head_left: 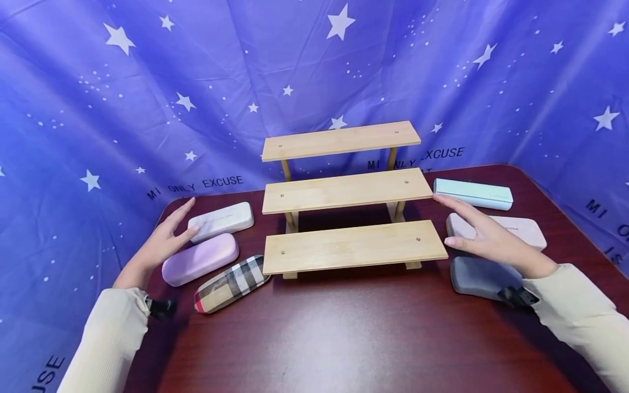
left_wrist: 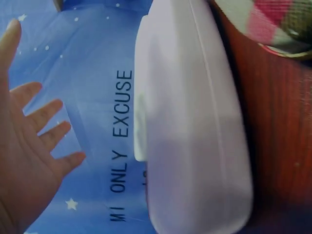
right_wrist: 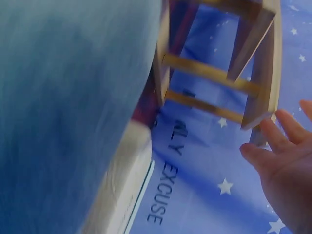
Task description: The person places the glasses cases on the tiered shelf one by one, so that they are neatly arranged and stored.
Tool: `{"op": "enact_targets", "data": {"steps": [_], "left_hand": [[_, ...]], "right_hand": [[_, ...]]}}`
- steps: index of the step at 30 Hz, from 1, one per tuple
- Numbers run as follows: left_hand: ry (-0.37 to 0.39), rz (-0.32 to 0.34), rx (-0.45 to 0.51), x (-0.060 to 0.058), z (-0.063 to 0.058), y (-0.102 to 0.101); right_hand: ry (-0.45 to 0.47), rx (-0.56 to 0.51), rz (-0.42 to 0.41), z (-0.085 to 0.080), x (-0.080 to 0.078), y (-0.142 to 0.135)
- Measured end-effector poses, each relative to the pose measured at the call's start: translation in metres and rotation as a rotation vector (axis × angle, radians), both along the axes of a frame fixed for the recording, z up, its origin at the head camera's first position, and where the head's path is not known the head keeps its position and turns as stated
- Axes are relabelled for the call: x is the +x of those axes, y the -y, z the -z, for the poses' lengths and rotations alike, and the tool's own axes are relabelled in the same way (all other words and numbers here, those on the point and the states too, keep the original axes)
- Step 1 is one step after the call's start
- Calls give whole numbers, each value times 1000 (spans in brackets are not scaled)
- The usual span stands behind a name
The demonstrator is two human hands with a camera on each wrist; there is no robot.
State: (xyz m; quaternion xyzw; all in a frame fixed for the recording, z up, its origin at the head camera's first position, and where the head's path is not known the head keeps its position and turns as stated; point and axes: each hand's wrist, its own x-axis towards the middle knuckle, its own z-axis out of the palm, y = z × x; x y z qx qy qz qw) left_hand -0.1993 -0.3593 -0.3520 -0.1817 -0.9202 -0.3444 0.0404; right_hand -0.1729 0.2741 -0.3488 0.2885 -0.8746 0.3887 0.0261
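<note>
My left hand is held over the left side of the table, fingers spread and holding nothing. Near it lie a white glasses case, a lavender glasses case and a plaid glasses case. In the left wrist view the lavender case stands large beside the hand. Over the right side, my right hand is also empty, its fingers extended. It partly covers a pale pink glasses case; a mint case lies behind and a dark blue-grey case in front.
Between the hands stands a three-tier wooden shelf with bare boards. The dark red-brown table extends in front of it. A blue curtain with white stars hangs close behind and at both sides. Each wrist wears a black strap.
</note>
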Motion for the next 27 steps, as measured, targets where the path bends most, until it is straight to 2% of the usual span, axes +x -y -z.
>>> {"op": "enact_targets", "data": {"steps": [3,8,15,20,27], "left_hand": [[10,18,107,5,5,3],[6,70,268,12,17,12],[76,121,479,19,33,26],[121,132,548,24,44,36],[149,96,601,32,57,48]], "right_hand": [[-1,-49,-30,3,2,2],[114,-143,-91,10,3,3],[163,-175,-134,18,2,6],[208,-137,-111,18,2,9],[222,-72,-102,19,0,9]]}}
